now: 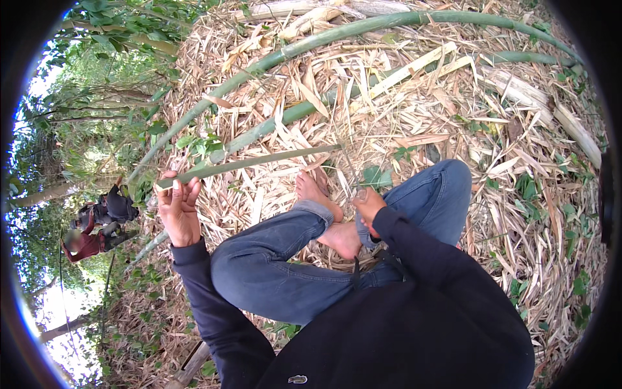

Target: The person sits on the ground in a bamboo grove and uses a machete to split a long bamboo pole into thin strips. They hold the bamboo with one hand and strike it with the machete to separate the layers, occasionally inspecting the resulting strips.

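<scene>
My left hand (179, 207), raised at the left, has its thumb and fingers closed on one end of a long green bamboo strip (256, 162). The strip reaches rightward above my bare feet (324, 214). Close to my right knee, my right hand (369, 206) is wrapped round the handle of a thin-bladed knife (350, 167); its fingers hide most of that handle. The narrow blade points away from me and crosses the strip's far end. Whether the two touch I cannot tell.
Two long green bamboo poles (259, 68) curve across the ground ahead. Pale split bamboo pieces (408, 74) and a dry log (576, 133) lie beyond my knees. Dry leaves cover the ground. People (97, 227) are at the far left among trees.
</scene>
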Tool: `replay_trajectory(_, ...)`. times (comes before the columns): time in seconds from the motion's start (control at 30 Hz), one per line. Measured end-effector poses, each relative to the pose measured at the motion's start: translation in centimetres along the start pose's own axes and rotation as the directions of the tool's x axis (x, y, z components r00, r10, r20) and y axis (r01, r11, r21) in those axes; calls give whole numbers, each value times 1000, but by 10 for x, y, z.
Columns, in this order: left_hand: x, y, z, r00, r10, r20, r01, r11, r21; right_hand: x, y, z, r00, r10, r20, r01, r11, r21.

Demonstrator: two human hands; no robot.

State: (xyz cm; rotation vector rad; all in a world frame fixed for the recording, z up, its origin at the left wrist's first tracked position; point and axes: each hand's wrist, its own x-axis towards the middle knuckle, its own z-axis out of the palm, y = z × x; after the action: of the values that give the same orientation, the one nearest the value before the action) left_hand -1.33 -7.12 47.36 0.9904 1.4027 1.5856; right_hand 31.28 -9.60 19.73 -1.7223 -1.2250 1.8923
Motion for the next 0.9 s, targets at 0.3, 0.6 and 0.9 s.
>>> replay_trajectory(0.3, 1, -2, 24, 999, 28, -28, -25, 996, 90, 6, 10, -25, 999, 8, 32, -9, 999, 32)
replay_trajectory(0.6, 2, 7, 25, 989, 148, 2, -146, 972, 184, 51, 63, -33, 942, -328, 65, 325, 944, 55)
replay_trajectory(0.9, -9, -31, 57, 988, 112, -108, -94, 983, 159, -34, 38, -50, 996, -83, 33, 77, 984, 161)
